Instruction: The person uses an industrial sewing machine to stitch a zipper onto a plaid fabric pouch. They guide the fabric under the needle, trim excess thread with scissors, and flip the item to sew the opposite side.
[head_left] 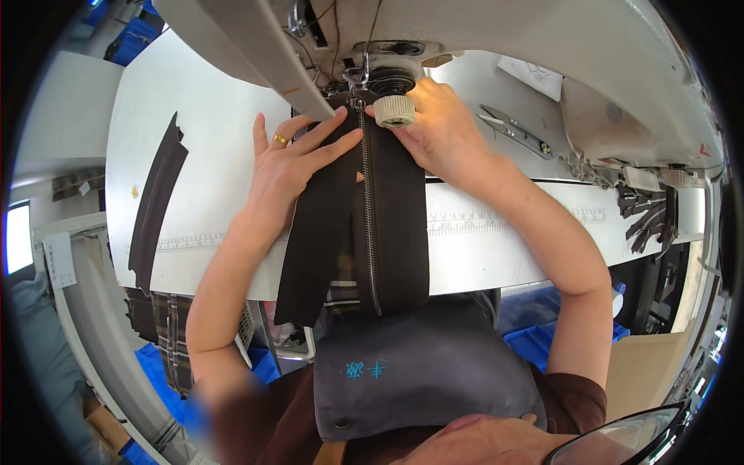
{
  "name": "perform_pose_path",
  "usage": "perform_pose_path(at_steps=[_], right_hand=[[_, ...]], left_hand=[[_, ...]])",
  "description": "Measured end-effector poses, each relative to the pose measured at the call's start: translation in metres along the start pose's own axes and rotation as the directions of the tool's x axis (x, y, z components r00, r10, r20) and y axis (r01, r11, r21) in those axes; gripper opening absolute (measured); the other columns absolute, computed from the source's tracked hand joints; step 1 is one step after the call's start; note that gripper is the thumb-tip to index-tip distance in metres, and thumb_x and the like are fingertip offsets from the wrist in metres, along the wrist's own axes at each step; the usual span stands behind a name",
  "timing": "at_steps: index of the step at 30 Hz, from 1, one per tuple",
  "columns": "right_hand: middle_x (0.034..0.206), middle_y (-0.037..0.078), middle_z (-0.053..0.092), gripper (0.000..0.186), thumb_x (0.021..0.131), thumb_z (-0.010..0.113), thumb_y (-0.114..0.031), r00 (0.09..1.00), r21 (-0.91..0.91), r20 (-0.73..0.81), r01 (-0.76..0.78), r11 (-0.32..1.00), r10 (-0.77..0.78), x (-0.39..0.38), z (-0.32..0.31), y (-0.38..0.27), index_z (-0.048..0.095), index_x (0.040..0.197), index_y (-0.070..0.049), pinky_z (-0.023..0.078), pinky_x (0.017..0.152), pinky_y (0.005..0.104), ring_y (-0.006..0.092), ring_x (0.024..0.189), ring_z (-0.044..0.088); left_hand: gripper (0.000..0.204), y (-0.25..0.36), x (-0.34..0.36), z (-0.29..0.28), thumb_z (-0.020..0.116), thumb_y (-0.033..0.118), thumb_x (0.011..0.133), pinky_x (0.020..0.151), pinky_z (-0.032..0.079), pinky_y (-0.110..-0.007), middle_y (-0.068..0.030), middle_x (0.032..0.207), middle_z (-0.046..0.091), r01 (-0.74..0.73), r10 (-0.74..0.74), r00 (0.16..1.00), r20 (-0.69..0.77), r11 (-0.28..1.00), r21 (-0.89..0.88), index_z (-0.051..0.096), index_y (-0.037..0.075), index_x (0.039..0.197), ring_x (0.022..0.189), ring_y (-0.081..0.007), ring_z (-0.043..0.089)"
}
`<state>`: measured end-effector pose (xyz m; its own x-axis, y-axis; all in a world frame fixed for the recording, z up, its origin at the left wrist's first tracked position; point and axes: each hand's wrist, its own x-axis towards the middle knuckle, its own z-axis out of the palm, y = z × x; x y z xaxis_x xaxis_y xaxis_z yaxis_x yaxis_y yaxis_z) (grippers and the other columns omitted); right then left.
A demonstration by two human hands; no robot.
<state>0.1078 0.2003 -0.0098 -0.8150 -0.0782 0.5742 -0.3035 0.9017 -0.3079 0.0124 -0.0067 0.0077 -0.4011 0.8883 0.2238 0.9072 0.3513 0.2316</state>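
Under the needle area of a sewing machine (387, 81) lie dark brown fabric pieces (403, 225) with a metal-toothed zipper (367, 209) running lengthwise between them. My left hand (291, 159), a gold ring on one finger, rests open on the left piece, fingers spread and fingertips close to the zipper's far end. On the other side, my right hand (449, 132) is at the right piece, beside a ribbed cream knob (394, 111). One fingertip shows left of the knob; the other fingers are partly hidden behind it. Plaid cloth (345, 293) shows beneath the fabric at the table's front edge.
A dark fabric strip (159, 201) lies on the left of the white table (209, 101). Thread snips (518, 132) and white paper (530, 77) are at the right, with several dark zippers (647, 217) hanging at the far right edge. A printed ruler (473, 221) crosses the tabletop.
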Motion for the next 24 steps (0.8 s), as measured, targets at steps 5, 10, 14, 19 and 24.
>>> perform_pose_path(at_steps=[5, 10, 14, 19, 24], right_hand=[[0.092, 0.003, 0.059, 0.020, 0.075, 0.065, -0.006, 0.999, 0.026, 0.036, -0.033, 0.999, 0.032, -0.0003, -0.0043, -0.0015, 0.069, 0.095, -0.010, 0.044, 0.078, 0.0347, 0.0222, 0.089, 0.055], [0.092, 0.003, 0.059, 0.020, 0.075, 0.065, -0.006, 0.999, 0.029, 0.037, -0.032, 0.999, 0.031, -0.0001, -0.0055, -0.0012, 0.069, 0.095, -0.009, 0.044, 0.079, 0.0347, 0.0221, 0.089, 0.055], [0.092, 0.003, 0.059, 0.020, 0.075, 0.066, -0.006, 0.999, 0.035, 0.022, -0.029, 0.999, 0.028, 0.0000, -0.0047, -0.0004, 0.069, 0.094, -0.009, 0.044, 0.079, 0.0348, 0.0222, 0.089, 0.055], [0.091, 0.003, 0.059, 0.020, 0.075, 0.066, -0.006, 0.999, 0.038, 0.020, -0.029, 0.999, 0.028, -0.0001, -0.0032, -0.0003, 0.069, 0.094, -0.009, 0.044, 0.079, 0.0352, 0.0223, 0.089, 0.054], [0.091, 0.003, 0.059, 0.019, 0.075, 0.066, -0.006, 1.000, 0.040, -0.005, -0.006, 0.999, 0.006, 0.0004, -0.0016, 0.0008, 0.069, 0.094, -0.009, 0.044, 0.079, 0.0357, 0.0225, 0.089, 0.054]], left_hand=[[0.044, 0.0044, 0.0029, -0.0035, 0.072, 0.030, 0.072, 0.108, 0.012, -0.060, 0.0004, 0.130, 0.056, 0.010, -0.010, 1.000, -0.005, 0.999, -0.031, 0.067, 0.027, 0.115, 0.117, -0.0255, 0.049], [0.044, 0.0067, 0.0031, -0.0061, 0.072, 0.031, 0.071, 0.107, 0.012, -0.060, 0.0000, 0.130, 0.056, 0.011, -0.010, 1.000, 0.004, 0.999, -0.044, 0.067, 0.026, 0.115, 0.115, -0.0267, 0.050], [0.044, 0.0063, 0.0034, -0.0053, 0.072, 0.030, 0.072, 0.108, 0.011, -0.060, -0.0001, 0.130, 0.056, 0.008, -0.008, 1.000, 0.003, 0.999, -0.040, 0.066, 0.026, 0.116, 0.116, -0.0265, 0.049], [0.044, 0.0060, 0.0029, -0.0066, 0.070, 0.027, 0.073, 0.107, 0.010, -0.061, -0.0001, 0.131, 0.056, 0.007, -0.007, 1.000, 0.011, 0.999, -0.040, 0.066, 0.026, 0.117, 0.118, -0.0256, 0.048], [0.044, 0.0053, 0.0022, -0.0065, 0.069, 0.026, 0.073, 0.107, 0.011, -0.061, 0.0009, 0.130, 0.056, 0.006, -0.006, 1.000, 0.010, 0.999, -0.041, 0.065, 0.026, 0.117, 0.118, -0.0232, 0.048]])
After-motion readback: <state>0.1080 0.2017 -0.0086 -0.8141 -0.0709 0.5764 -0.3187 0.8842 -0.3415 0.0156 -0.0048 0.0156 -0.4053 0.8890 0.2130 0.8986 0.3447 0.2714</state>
